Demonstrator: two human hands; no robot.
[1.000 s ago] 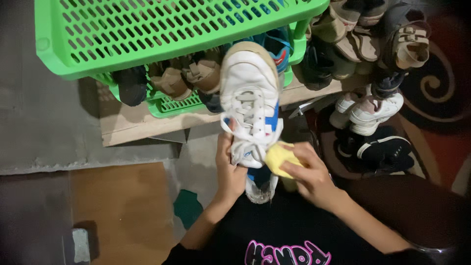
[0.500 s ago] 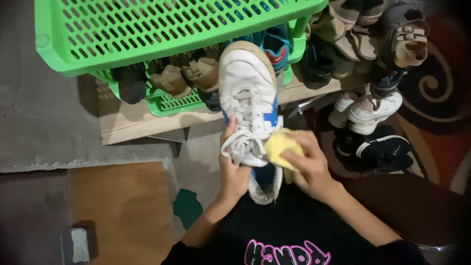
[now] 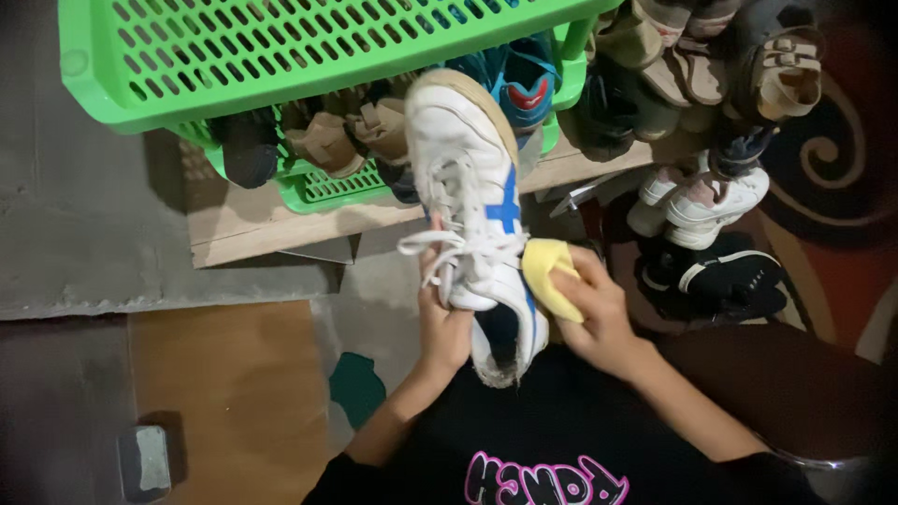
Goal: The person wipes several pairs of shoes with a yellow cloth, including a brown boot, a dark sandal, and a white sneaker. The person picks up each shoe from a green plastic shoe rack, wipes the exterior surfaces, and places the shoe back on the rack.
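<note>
Below green rack [image 3: 234, 56], left hand [image 3: 441, 323] clasps sneaker [image 3: 472, 201], right hand [image 3: 599, 313] presses sponge [image 3: 547, 273].

I'm looking down at what seems a home's entry corner: a green plastic shoe rack [image 3: 281, 56] crammed with sandals [image 3: 327, 145], more sneakers [image 3: 697, 201] piled beside it, a patterned red rug [image 3: 842, 159] and bare concrete floor [image 3: 84, 215].

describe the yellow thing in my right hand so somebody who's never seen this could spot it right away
Below the green plastic shoe rack, two hands hold up a white sneaker with blue stripes. The yellow sponge presses against its right side, in the right hand: the only yellow thing here.
</note>
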